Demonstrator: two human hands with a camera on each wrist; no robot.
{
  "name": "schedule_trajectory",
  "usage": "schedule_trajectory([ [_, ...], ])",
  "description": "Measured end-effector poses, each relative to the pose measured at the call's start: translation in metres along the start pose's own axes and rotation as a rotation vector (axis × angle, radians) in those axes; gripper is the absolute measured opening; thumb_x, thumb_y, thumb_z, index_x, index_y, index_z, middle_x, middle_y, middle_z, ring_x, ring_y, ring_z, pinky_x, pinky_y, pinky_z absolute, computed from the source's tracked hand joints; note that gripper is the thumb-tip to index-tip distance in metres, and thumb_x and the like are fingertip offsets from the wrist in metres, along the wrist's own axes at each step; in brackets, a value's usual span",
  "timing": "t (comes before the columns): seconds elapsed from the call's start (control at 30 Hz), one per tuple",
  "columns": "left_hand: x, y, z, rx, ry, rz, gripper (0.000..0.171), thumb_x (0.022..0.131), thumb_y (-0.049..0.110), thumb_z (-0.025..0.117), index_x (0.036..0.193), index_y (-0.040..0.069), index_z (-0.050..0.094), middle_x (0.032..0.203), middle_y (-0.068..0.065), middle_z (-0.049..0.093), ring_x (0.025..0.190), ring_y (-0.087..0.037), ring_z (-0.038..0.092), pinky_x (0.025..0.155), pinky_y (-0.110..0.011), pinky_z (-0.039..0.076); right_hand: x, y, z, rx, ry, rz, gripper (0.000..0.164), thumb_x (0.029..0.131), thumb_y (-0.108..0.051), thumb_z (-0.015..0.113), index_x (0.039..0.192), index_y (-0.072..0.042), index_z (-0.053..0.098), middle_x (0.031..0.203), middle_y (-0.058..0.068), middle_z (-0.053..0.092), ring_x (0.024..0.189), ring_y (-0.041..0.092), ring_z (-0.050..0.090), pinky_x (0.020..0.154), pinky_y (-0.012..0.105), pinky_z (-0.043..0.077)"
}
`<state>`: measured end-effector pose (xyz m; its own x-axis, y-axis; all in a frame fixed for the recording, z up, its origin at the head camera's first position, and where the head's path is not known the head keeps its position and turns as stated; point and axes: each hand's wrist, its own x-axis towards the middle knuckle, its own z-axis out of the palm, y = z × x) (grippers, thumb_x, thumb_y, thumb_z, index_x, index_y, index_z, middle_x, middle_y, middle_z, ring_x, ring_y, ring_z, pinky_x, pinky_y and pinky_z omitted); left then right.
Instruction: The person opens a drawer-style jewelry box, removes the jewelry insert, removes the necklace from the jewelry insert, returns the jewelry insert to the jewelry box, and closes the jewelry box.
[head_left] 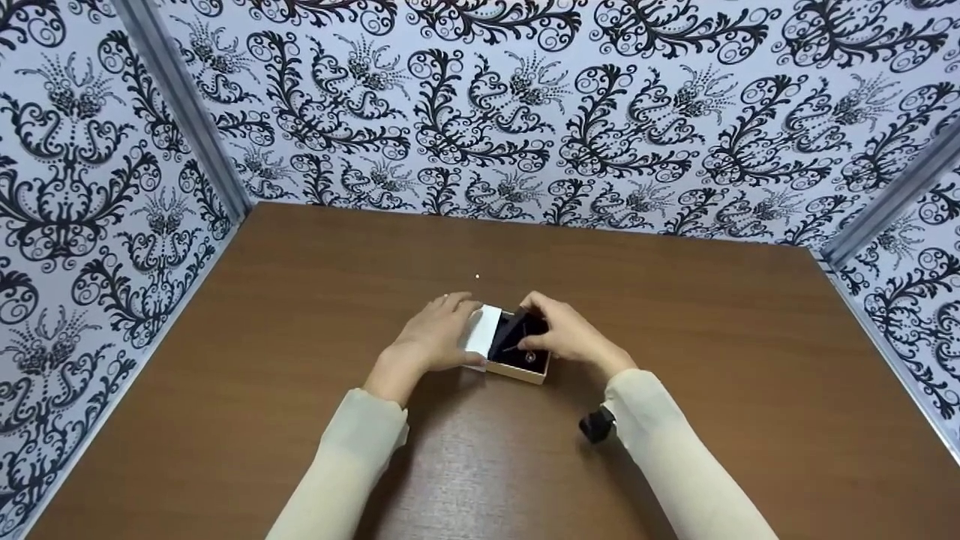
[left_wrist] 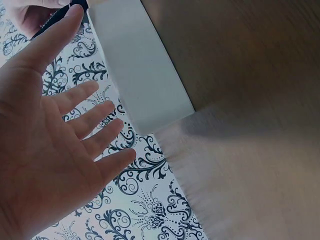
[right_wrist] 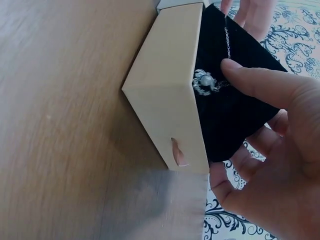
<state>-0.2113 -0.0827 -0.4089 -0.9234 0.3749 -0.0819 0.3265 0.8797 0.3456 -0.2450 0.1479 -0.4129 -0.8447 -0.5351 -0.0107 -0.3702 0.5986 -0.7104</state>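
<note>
black fabric pad [right_wrist: 225, 120], pinched by the right hand [head_left: 566, 328], juts from a rectangular cream box [right_wrist: 165, 55]; the left hand [head_left: 433, 331] stretches loose fingers.

The brown, wood-grained surface [head_left: 712, 337] in front of me catches a pale sheen on its near part. Around its middle sits a rectangular cream cardboard tray [right_wrist: 165, 55], partly inside a white cardboard sleeve [left_wrist: 140, 65]. Beyond them shows a tiny white speck [head_left: 477, 276], too small to identify.
</note>
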Motion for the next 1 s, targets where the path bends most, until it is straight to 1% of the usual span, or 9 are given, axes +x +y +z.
schedule_trajectory([
  [0.13, -0.001, 0.003, 0.0, -0.041, 0.029, 0.018, 0.084, 0.08, 0.046, 0.08, 0.149, 0.012, 0.044, 0.156, -0.009, 0.041, 0.145, -0.032, 0.037, 0.121, -0.046, 0.032, 0.0, 0.001, -0.006, 0.114, -0.03, -0.016, 0.034, 0.081, -0.002, 0.075, 0.107, 0.0, 0.053, 0.097, 0.018, 0.063, 0.068, 0.019, 0.058, 0.049, 0.027, 0.05],
  [0.3, -0.003, 0.009, 0.0, -0.127, 0.052, 0.034, 0.077, 0.084, 0.047, 0.076, 0.147, 0.016, 0.045, 0.151, -0.007, 0.047, 0.14, -0.027, 0.043, 0.112, -0.047, 0.042, 0.002, 0.005, -0.013, 0.226, -0.033, -0.084, 0.034, 0.081, 0.001, 0.075, 0.105, 0.005, 0.051, 0.095, 0.012, 0.06, 0.078, 0.014, 0.061, 0.064, 0.022, 0.054],
  [0.47, -0.005, 0.017, 0.001, -0.289, 0.066, 0.052, 0.058, 0.092, 0.045, 0.069, 0.139, 0.014, 0.054, 0.138, -0.007, 0.06, 0.127, -0.026, 0.057, 0.106, -0.046, 0.047, -0.002, 0.006, -0.015, 0.331, -0.032, -0.106, 0.035, 0.085, 0.001, 0.072, 0.11, 0.007, 0.048, 0.094, 0.004, 0.06, 0.086, 0.012, 0.063, 0.075, 0.023, 0.057],
  [0.57, -0.005, 0.022, 0.0, -0.374, 0.108, 0.097, 0.041, 0.094, 0.037, 0.068, 0.124, 0.01, 0.062, 0.116, -0.008, 0.07, 0.105, -0.024, 0.065, 0.093, -0.04, 0.052, -0.005, 0.0, -0.017, 0.391, -0.012, -0.109, 0.037, 0.087, -0.001, 0.07, 0.114, 0.007, 0.047, 0.096, 0.002, 0.062, 0.088, 0.011, 0.064, 0.077, 0.026, 0.058],
  [0.63, -0.004, 0.026, -0.002, -0.419, 0.139, 0.119, 0.033, 0.094, 0.032, 0.068, 0.116, 0.008, 0.064, 0.106, -0.008, 0.072, 0.093, -0.02, 0.065, 0.084, -0.037, 0.052, -0.005, -0.007, -0.017, 0.435, 0.015, -0.105, 0.038, 0.087, -0.002, 0.07, 0.115, 0.007, 0.046, 0.097, 0.002, 0.063, 0.089, 0.011, 0.065, 0.078, 0.027, 0.058],
  [0.7, -0.003, 0.029, -0.004, -0.451, 0.176, 0.126, 0.027, 0.095, 0.028, 0.068, 0.112, 0.006, 0.065, 0.099, -0.009, 0.072, 0.084, -0.019, 0.063, 0.077, -0.035, 0.051, -0.006, -0.014, -0.016, 0.472, 0.053, -0.095, 0.039, 0.087, -0.001, 0.07, 0.117, 0.007, 0.046, 0.099, 0.003, 0.064, 0.091, 0.012, 0.065, 0.079, 0.028, 0.058],
  [0.8, -0.002, 0.032, -0.008, -0.521, 0.225, 0.109, 0.025, 0.096, 0.024, 0.066, 0.113, 0.005, 0.067, 0.102, -0.012, 0.073, 0.086, -0.018, 0.066, 0.077, -0.034, 0.054, -0.007, -0.023, -0.016, 0.479, 0.143, -0.082, 0.04, 0.087, -0.001, 0.07, 0.12, 0.004, 0.048, 0.106, 0.007, 0.064, 0.098, 0.017, 0.065, 0.084, 0.03, 0.058],
  [0.9, 0.0, 0.033, -0.014, -0.585, 0.278, 0.078, 0.025, 0.096, 0.021, 0.066, 0.113, 0.003, 0.068, 0.102, -0.014, 0.074, 0.086, -0.021, 0.068, 0.076, -0.035, 0.056, -0.009, -0.033, -0.017, 0.432, 0.292, -0.088, 0.044, 0.086, -0.003, 0.073, 0.124, 0.002, 0.05, 0.117, 0.014, 0.062, 0.108, 0.025, 0.062, 0.092, 0.035, 0.056],
  [1.0, 0.0, 0.033, -0.018, -0.618, 0.347, 0.033, 0.024, 0.095, 0.021, 0.067, 0.109, 0.001, 0.069, 0.099, -0.015, 0.074, 0.083, -0.021, 0.066, 0.073, -0.034, 0.054, -0.01, -0.041, -0.016, 0.331, 0.473, -0.11, 0.041, 0.086, -0.005, 0.075, 0.121, 0.0, 0.053, 0.116, 0.016, 0.061, 0.106, 0.027, 0.061, 0.091, 0.035, 0.055],
])
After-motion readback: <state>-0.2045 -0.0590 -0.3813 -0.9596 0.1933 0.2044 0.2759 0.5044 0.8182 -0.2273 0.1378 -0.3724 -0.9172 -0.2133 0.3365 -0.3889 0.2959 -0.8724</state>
